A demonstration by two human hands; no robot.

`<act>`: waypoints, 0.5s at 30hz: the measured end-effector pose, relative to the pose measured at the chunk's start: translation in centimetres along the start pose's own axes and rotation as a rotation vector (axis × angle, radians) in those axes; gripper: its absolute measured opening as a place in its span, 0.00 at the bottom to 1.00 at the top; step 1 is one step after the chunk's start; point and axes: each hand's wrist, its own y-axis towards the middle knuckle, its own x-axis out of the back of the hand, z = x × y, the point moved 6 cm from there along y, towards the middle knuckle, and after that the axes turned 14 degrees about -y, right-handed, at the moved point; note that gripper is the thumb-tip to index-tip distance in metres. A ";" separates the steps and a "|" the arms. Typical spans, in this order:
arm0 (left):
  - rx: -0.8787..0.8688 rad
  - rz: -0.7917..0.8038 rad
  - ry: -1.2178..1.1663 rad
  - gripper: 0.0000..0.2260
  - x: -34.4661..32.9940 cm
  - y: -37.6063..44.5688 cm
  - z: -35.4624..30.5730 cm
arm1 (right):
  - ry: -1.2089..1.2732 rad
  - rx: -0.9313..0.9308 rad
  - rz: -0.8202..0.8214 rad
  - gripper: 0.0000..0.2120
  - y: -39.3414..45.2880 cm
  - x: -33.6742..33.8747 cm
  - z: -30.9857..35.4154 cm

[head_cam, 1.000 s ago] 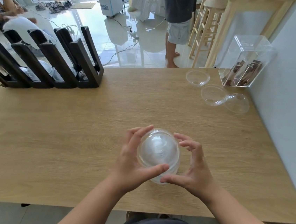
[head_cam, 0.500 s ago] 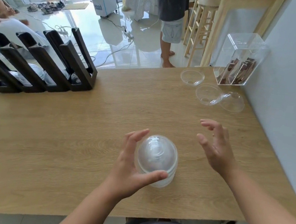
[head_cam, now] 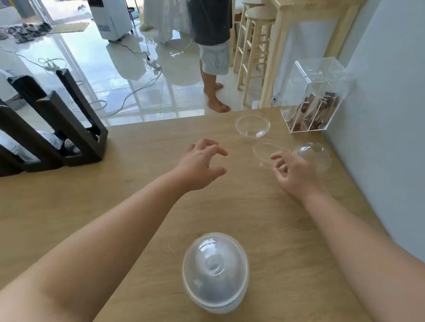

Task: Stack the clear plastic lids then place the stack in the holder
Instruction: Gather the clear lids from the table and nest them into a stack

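Stack of clear domed plastic lids sitting dome-up on light wooden table, near front edge, between forearms, untouched. Left hand hovering mid-table, fingers spread and curled, gripping nothing. Right hand reaching over loose upturned clear lid, fingers loosely curled, nothing gripped. Second upturned lid and dome-up lid lying nearby. Black slotted holder standing at table's left.

Bare forearms, no sleeves or rings

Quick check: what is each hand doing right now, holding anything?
Left hand: open, fingers spread, holding nothing, above the table.
Right hand: open, fingers curled, empty, at the rim of a loose clear lid.
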 end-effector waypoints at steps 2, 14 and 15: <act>-0.053 0.031 0.116 0.18 -0.5 2.6 -1.0 | 0.418 -0.128 -0.043 0.12 -1.3 0.6 0.2; -0.131 0.216 0.505 0.24 -5.0 12.5 -1.4 | 1.027 -0.837 0.114 0.06 -8.9 -3.6 -3.2; -0.144 0.221 0.513 0.26 -5.4 12.8 -1.5 | 0.976 -0.829 0.115 0.03 -9.1 -3.4 -3.2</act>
